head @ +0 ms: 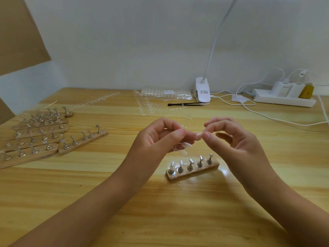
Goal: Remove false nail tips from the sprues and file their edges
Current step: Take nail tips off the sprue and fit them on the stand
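The sprue (175, 149) is pinched between the thumb and curled fingers of the left hand (158, 138) and is held in the air above the middle of the counter (160, 211). Two nail tips (185, 145) are seen hanging from it just below the fingers. One more nail tip (199, 135) is pinched between the thumb and forefinger of the right hand (231, 139), whose other fingers are loosely curled and hold nothing. Whether this tip is already free of the sprue cannot be told, as the joint is hidden by the fingertips.

The step in hand is judged to be the twisting-off of a single tip. It is best done with the sprue gripped close to the joint, so that the thin clear stem is not bent or snapped elsewhere. The tip is better held by its sides than by its curved face, which is likely to crease under pressure. A short rocking twist is advised rather than a straight pull, so that only a small burr is left for filing.

A wooden stand (194, 174) with five metal holders is set just below the hands, towards the near edge. Its leftmost holder appears to carry a tip already. The freed tip is probably best parked there, and the hands kept low over the counter in case it is dropped.
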{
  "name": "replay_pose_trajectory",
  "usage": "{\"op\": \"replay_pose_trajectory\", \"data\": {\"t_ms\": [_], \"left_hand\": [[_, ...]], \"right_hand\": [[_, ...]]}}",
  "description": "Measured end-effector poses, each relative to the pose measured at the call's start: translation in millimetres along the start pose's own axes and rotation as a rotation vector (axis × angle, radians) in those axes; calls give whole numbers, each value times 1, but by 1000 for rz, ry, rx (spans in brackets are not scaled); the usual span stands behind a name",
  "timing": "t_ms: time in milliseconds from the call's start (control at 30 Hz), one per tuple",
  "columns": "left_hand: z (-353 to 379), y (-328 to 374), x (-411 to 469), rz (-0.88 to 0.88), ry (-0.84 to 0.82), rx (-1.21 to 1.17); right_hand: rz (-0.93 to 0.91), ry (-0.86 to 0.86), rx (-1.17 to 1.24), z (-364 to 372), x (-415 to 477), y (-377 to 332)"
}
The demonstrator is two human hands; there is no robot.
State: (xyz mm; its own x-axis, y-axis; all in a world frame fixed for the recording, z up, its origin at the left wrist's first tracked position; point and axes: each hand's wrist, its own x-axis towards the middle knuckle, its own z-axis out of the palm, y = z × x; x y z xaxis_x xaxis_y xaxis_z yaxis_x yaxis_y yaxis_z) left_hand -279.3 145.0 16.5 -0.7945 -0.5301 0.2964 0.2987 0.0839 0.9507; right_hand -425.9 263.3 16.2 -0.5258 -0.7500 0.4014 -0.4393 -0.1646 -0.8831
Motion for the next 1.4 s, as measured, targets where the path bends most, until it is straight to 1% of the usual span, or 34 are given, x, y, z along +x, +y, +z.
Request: {"op": "replay_pose_trajectory", "data": {"t_ms": [167, 400, 567, 733, 833, 967, 1067, 1167, 1400], "left_hand": [[-1, -1, 0, -31, -21, -40], [-3, -2, 2, -79, 2, -92], [-5, -2, 3, -84, 5, -133], [-6, -6, 4, -87, 17, -112], [-11, -9, 7, -99, 98, -76], [-20, -11, 12, -145, 237, -141], [-22, -12, 14, -170, 274, -172], [-23, -13, 14, -174, 265, -158], [-22, -14, 14, -175, 250, -110]], "right_hand": [[-119, 26, -89, 0, 0, 3], [-343, 68, -358, -2, -1, 2], [-383, 56, -401, -2, -2, 2], [-361, 42, -363, -2, -1, 5], [-403, -15, -433, -3, 1, 9], [-520, -250, -651, -13, 6, 17], [-556, -368, -737, -16, 7, 21], [-559, -383, -758, -16, 7, 22], [-562, -345, -759, -16, 7, 21]]}}
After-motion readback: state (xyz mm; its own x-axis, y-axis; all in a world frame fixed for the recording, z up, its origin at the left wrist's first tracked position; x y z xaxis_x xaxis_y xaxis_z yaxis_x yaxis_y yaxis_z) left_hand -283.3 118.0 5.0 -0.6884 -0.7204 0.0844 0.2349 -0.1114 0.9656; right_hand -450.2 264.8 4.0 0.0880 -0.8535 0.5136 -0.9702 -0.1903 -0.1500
